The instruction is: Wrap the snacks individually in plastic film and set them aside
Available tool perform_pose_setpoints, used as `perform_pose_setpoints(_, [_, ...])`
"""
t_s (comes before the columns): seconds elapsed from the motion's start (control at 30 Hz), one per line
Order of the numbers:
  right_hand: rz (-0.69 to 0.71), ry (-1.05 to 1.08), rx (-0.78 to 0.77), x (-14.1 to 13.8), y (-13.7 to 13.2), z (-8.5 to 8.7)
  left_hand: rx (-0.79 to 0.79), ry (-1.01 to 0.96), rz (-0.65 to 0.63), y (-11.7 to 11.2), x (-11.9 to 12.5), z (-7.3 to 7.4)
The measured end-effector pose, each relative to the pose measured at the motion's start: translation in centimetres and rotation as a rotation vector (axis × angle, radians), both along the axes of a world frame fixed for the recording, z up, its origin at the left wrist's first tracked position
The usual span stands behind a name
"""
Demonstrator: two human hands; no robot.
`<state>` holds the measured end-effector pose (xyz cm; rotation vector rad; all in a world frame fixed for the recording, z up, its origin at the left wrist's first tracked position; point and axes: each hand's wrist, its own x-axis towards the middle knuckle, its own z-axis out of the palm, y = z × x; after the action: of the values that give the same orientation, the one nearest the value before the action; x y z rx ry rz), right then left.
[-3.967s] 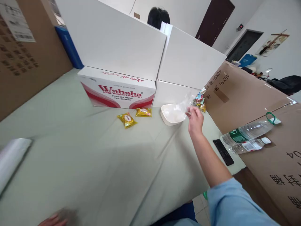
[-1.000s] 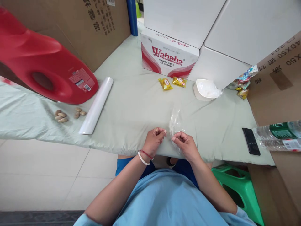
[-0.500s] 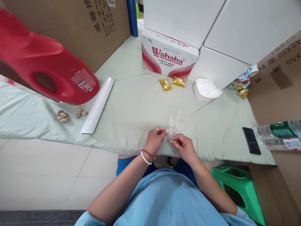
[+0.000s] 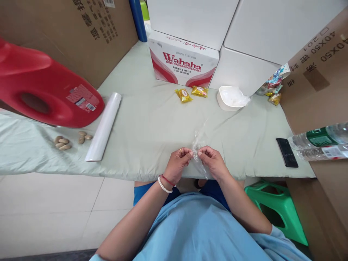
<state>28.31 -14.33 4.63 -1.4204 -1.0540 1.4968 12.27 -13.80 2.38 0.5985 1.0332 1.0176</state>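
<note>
Clear crinkled plastic bag point(image 4: 197, 144) is pinched between both hands at the near edge of the pale green table cover point(image 4: 152, 123), seen from the head camera. The left hand point(image 4: 178, 164) is closed, with thumb and forefinger nipping the bag's left side. The right hand point(image 4: 214, 162) is closed the same way on its right side, and the fingertips of the 2 hands almost touch. Part of the bag rises above the fingers and part hangs below them over the table edge.

Farther back lie 2 yellow snack sachets point(image 4: 183, 95) side by side. Just right of them is 1 white bowl point(image 4: 221, 103) with more clear plastic in it. To the left lie 1 white roll point(image 4: 104, 125), 1 big red plastic jug point(image 4: 46, 92) on its side, and about 6 brown nuts point(image 4: 63, 142) in 2 small clusters. At the right, 1 black phone point(image 4: 286, 157) lies beside 2 clear water bottles point(image 4: 320, 137). Behind stands 1 red-and-white Wahaha carton point(image 4: 183, 63).
</note>
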Motion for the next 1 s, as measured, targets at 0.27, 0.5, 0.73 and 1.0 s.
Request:
perform_pose_setpoints(0.27, [-0.308, -0.198, 0.144, 4.6, 1.1, -0.8, -0.14, -0.324, 0.008, 0.1, -0.3, 0.8])
perform_pose_setpoints(0.5, [-0.255, 0.078, -0.118, 6.9, 0.6, -1.0, -0.212, -0.467, -0.045, 0.8, -0.6, 0.6])
perform_pose_setpoints(0.73, [-0.209, 0.412, -0.307, 6.7, 0.9, -0.5, -0.286, -0.474, -0.092, 1.2, -0.5, 0.1])
perform_pose_setpoints(1.0, [-0.125, 0.361, -0.305, 4.0, 0.7, 0.2, -0.164, -0.057, -0.054, 0.9, 0.1, -0.2])
